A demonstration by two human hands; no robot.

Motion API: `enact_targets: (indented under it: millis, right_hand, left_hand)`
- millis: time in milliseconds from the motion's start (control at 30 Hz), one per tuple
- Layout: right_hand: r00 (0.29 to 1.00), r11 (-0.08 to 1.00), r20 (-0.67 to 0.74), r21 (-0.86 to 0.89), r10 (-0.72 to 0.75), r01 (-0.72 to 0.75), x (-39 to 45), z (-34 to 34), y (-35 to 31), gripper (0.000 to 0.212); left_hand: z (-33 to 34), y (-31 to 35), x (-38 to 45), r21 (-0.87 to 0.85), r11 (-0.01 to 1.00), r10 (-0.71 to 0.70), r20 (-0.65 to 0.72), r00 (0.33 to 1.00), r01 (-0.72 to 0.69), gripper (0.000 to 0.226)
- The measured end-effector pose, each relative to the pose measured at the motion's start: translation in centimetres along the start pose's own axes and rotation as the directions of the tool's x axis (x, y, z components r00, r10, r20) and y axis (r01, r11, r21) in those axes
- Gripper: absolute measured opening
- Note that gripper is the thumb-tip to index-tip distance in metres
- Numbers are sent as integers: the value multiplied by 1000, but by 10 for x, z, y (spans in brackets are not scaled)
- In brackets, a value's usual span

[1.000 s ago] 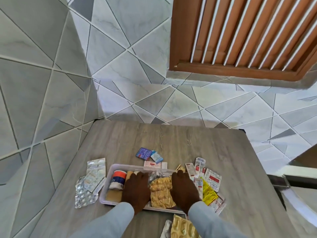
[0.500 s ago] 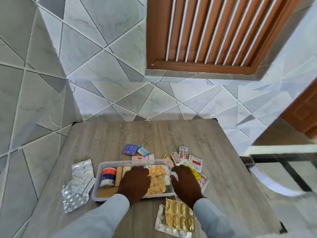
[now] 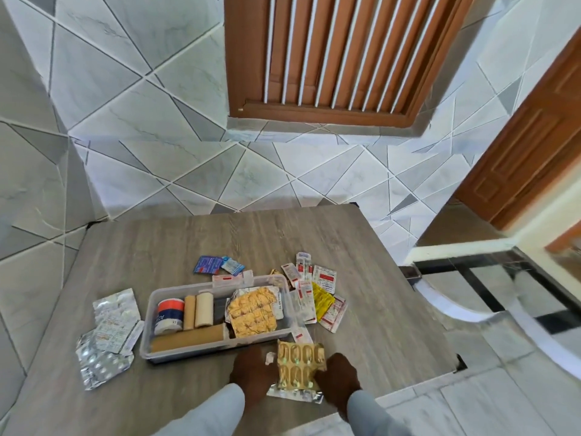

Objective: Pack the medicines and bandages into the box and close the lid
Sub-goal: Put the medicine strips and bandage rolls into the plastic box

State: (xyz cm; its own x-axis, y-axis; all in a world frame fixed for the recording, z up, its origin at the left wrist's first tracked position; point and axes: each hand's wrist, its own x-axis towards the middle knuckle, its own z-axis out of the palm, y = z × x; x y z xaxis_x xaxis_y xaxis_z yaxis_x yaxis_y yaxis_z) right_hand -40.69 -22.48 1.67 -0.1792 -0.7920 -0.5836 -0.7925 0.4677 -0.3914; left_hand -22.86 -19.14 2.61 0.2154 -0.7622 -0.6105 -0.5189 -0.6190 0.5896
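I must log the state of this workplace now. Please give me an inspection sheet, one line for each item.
Surface: wooden table, grey-brown, standing against a tiled wall.
Job's things: clear box with no lid on it, holding bandage rolls and yellow blister packs; gold capsule strip in front of the box.
Clutter: silver blister packs left of the box, red-and-white sachets to its right, blue sachets behind it.
Grips: left hand and right hand at the capsule strip; hold unclear.
Cables: nothing seen.
Surroundings: wooden shutter, wooden door.
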Motion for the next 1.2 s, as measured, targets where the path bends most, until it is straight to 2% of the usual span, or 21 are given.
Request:
enact_targets:
  millis: [100,200,300,433,567,633,733,833,900,1033,1100,1200]
  right_hand:
    - [1000,996,26,88,6,-8,0,1,-5,23]
    - [998,979,61,204,-14,1,12,-2,2,24]
    - [996,934,61,354,-64,39,20,-18,9,24]
    - [969,845,-17,487,-246,222,27,-54,6,33]
    - [935,793,12,533,-355,295,30,-75,-27,41]
    - [912,786,48,526,-407,323,32,-75,-46,42]
    - [886,814,113,461,-450,354,24,-71,-63,34]
    - [862,843,147,341,-486,417,15,-70,-72,28]
    - [848,831,122,314,-515,459,16,-70,-82,32]
    - [814,797,69,265,-577,543,27,-61,-114,49]
    - [807,807,94,182,-583,562,35,-56,-132,59]
    - [834,837,66,22,-547,547,45,-54,-149,65]
  left_hand:
    - [3,7,2,-181,976,-133,-30,991,126,63]
    - [8,18,2,-260,949,-197,-54,979,176,62]
    - [19,31,0,-298,936,-204,-17,979,190,52]
    - [25,49,-3,-384,909,-169,13,985,161,48]
    - [1,67,-15,-577,803,-176,9,984,149,14]
    - [-17,67,-22,-641,759,-179,-41,983,112,11]
    - [-41,63,-30,-714,684,-276,-62,959,150,17]
    - [-56,63,-36,-695,680,-292,33,956,232,17]
    - [-67,65,-36,-687,693,-258,48,965,219,23]
    - [-96,61,-10,-644,763,-187,-138,973,56,33]
    - [-108,56,7,-510,860,-149,-211,966,21,35]
    - [-123,48,28,-167,986,-36,-292,956,-14,32]
